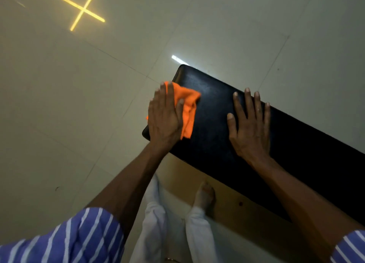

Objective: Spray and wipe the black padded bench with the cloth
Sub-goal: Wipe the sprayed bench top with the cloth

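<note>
Both hands lie flat on the black padded bench (pixel 256 140), fingers straight. At nine o'clock the left hand (pixel 165 116) presses the orange cloth (pixel 187 108) onto the bench's end, likely for wiping, while the right hand (pixel 249 128), at three o'clock and empty, seems to brace.

Hidden and cut-off parts at the worktop's near end

The black worktop (pixel 217 128) runs out past the right edge, its far length unseen; the left hand (pixel 165 118) covers much of the orange cloth (pixel 187 108), its fingers (pixel 167 93) motion-blurred; the worktop's legs are hidden beneath it; both striped sleeves (pixel 79 237) are cut by the bottom edge
</note>
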`<action>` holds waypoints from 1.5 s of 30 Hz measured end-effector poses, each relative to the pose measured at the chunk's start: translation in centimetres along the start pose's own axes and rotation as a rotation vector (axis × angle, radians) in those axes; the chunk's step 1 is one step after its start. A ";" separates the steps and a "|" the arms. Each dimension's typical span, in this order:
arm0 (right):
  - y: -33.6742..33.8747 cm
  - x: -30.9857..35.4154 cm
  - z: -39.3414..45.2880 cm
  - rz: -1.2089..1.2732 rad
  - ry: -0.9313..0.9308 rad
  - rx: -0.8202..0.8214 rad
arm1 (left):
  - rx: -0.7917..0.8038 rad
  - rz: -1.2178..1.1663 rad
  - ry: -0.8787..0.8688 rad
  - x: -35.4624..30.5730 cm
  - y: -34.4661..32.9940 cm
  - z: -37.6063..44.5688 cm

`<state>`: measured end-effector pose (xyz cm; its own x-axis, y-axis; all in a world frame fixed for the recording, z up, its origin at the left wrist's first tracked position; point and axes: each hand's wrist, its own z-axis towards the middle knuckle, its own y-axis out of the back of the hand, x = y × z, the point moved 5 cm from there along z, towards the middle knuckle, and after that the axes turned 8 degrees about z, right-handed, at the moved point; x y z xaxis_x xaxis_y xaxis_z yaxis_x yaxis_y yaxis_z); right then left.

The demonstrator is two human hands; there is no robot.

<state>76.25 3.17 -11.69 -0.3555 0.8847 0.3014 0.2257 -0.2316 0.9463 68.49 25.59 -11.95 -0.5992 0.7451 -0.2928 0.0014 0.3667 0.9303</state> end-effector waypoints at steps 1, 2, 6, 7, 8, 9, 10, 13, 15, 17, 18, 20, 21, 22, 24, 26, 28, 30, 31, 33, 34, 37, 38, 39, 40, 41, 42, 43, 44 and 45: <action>-0.1 -0.1 0.0 -0.001 0.000 0.002 | -0.018 -0.029 0.058 -0.1 0.0 0.7; -0.2 -0.2 0.0 0.002 -0.001 0.008 | -0.043 -0.053 0.092 0.0 -0.1 0.7; -0.1 -0.2 0.1 0.019 -0.004 0.027 | -0.140 0.000 0.017 0.7 -0.4 -4.5; -0.1 -0.2 0.1 0.027 -0.004 0.031 | -0.157 0.032 -0.006 0.9 -0.6 -5.9; -0.1 -0.1 0.1 0.033 -0.004 0.033 | -0.161 0.051 -0.025 1.2 -0.8 -7.0; 0.0 -0.1 0.0 0.035 -0.007 0.033 | -0.150 0.057 -0.044 1.5 -0.9 -7.5; 0.0 -0.1 0.0 0.036 -0.012 0.030 | -0.134 0.060 -0.067 1.8 -0.9 -7.5; 0.1 0.0 0.0 0.040 0.000 0.017 | -0.109 0.067 -0.106 2.7 -0.9 -5.4; 0.0 0.0 0.0 0.038 0.004 0.018 | -0.138 0.044 -0.038 2.9 -0.9 -4.4; 0.1 -0.1 -0.1 0.047 0.000 0.030 | -0.200 0.035 0.037 2.0 -1.1 -5.3; 0.3 -0.1 0.0 0.058 0.003 0.040 | -0.224 0.045 0.024 1.3 -1.3 -6.4; 0.6 0.0 -0.1 0.082 0.024 0.067 | -0.214 0.105 -0.140 -0.2 -2.3 -9.2; 1.0 -0.1 -0.3 0.098 0.034 0.076 | -0.192 0.143 -0.244 -0.7 -2.8 -10.3; 1.4 -0.3 -0.7 0.115 0.032 0.077 | -0.173 0.169 -0.326 -0.7 -3.0 -10.7; 2.2 -1.4 -2.1 0.119 -0.010 0.042 | -0.169 0.201 -0.398 -0.6 -2.5 -9.1; 2.8 -3.3 -3.9 0.107 -0.083 0.007 | -0.194 0.206 -0.355 -0.6 -2.0 -6.2; 3.2 -5.5 -5.7 0.105 -0.171 -0.009 | -0.220 0.186 -0.267 -0.9 -1.6 -3.7; 3.1 -7.0 -7.5 0.098 -0.240 0.002 | -0.231 0.174 -0.275 -1.9 -1.8 -4.3; 2.9 -7.5 -8.4 0.091 -0.260 0.005 | -0.227 0.174 -0.346 -2.4 -2.4 -5.8; 2.9 -8.2 -9.8 0.062 -0.281 -0.004 | -0.166 0.193 -0.573 -4.0 -3.9 -9.7; 2.9 -8.4 -10.6 0.051 -0.286 -0.010 | -0.128 0.212 -0.659 -4.3 -4.4 -11.2; 2.6 -9.0 -11.8 0.032 -0.296 -0.018 | -0.127 0.233 -0.704 -4.3 -4.4 -10.9; 2.6 -9.2 -11.9 0.036 -0.295 -0.013 | -0.142 0.245 -0.683 -4.4 -4.0 -10.0; 2.5 -9.3 -11.9 0.040 -0.289 -0.014 | -0.163 0.255 -0.656 -4.5 -3.6 -9.0; 2.5 -9.4 -12.0 0.042 -0.284 -0.022 | -0.185 0.254 -0.614 -4.6 -3.3 -7.9; 2.4 -9.4 -12.1 0.042 -0.278 -0.031 | -0.199 0.247 -0.552 -4.7 -3.0 -7.0; 2.3 -9.4 -12.1 0.044 -0.271 -0.040 | -0.203 0.239 -0.481 -4.9 -3.0 -6.3; 2.2 -9.4 -12.2 0.044 -0.267 -0.052 | -0.210 0.234 -0.432 -5.1 -3.2 -6.1; 2.1 -9.4 -12.1 0.037 -0.267 -0.064 | -0.217 0.231 -0.426 -5.6 -3.6 -6.4; 2.0 -9.4 -12.1 0.028 -0.271 -0.071 | -0.214 0.232 -0.470 -6.3 -4.1 -7.1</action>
<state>69.10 -10.54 -11.22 -0.0926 0.9511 0.2945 0.1647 -0.2771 0.9466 66.56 15.41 -12.31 -0.1819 0.9786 -0.0964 -0.1006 0.0791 0.9918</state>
